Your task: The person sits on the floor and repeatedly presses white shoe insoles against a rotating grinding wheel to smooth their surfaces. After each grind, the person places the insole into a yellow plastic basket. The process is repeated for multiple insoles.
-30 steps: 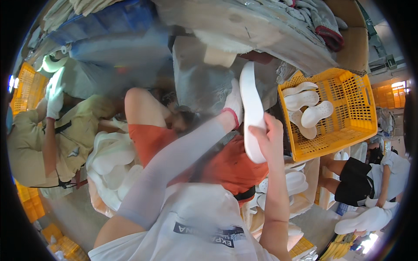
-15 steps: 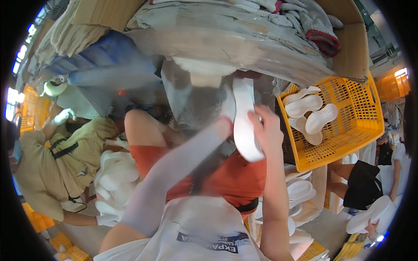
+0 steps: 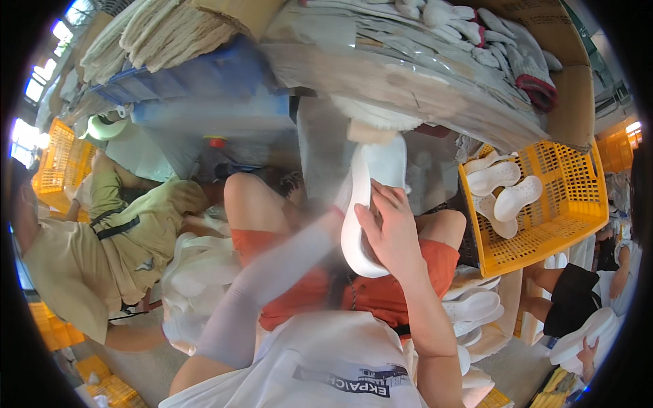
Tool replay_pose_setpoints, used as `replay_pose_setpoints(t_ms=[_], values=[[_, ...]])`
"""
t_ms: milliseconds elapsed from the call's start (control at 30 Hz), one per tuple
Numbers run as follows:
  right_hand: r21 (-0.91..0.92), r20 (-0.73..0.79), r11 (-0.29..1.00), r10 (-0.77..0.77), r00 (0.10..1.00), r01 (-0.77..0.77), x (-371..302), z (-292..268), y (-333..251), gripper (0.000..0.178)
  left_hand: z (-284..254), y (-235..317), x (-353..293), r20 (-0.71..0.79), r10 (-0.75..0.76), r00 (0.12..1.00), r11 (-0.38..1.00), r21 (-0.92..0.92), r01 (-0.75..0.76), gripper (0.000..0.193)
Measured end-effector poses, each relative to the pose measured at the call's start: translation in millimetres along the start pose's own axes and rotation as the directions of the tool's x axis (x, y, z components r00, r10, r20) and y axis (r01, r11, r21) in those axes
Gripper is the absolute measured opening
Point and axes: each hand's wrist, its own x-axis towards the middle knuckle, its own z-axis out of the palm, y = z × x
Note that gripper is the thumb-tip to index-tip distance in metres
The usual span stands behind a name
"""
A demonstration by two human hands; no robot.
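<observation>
A white, long and curved shoe sole point(image 3: 354, 241) stands tilted in front of me, its hollow side toward my right hand. My bare right hand point(image 3: 393, 228) is closed on it, with the thumb by the rim and the fingers reaching inside. My left hand point(image 3: 342, 204), in a pale glove under a long white sleeve, presses at the sole's left side; its fingers are blurred and mostly hidden behind it. The sole's upper end is close under a fluffy white wheel point(image 3: 381, 117) with a tan block point(image 3: 371, 132) below it; whether they touch I cannot tell.
At right, a yellow basket point(image 3: 544, 238) holds several white soles. Above lies a plastic-covered bench point(image 3: 408, 88) with gloves point(image 3: 534, 81). A blue crate point(image 3: 197, 75) is at upper left. White soles point(image 3: 473, 306) are stacked below the basket. A person point(image 3: 102, 258) works at left, another point(image 3: 578, 292) at right.
The sole has turned so its hollow side shows, and my right hand has shifted its grip, fingers now inside the rim. My left hand has come down behind the sole. The view has swung left.
</observation>
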Motion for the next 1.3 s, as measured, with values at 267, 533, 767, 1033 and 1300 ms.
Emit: replay_pose_setpoints(t_ms=[267, 533, 767, 1033, 1300], values=[[0.101, -0.109, 0.991, -0.081, 0.991, 0.092, -4, 18, 51, 0.026, 0, -14, 26, 0.004, -0.055, 0.998, 0.996, -0.063, 0.055, 0.067], [0.67, 0.229, 0.682, 0.184, 0.956, -0.292, -112, -11, 70, 0.032, 30, -42, -71, -0.298, 0.242, 0.923, 0.961, 0.208, -0.185, 0.068], [-0.083, -0.633, 0.899, 0.287, 0.719, -0.431, -199, -192, 76, 0.041, 131, -133, -96, 0.275, 0.345, 0.897, 0.533, 0.73, -0.428, 0.059], [-0.321, -0.938, 0.565, -0.079, 0.337, -0.76, -246, -470, 184, 0.051, 118, -146, -62, 0.088, 0.091, 0.992, 0.742, 0.658, -0.127, 0.049], [-0.171, -0.797, 0.852, 0.176, 0.578, -0.495, -179, -267, 349, 0.031, 60, -136, -38, -0.18, 0.136, 0.974, 0.723, 0.691, 0.027, 0.046]])
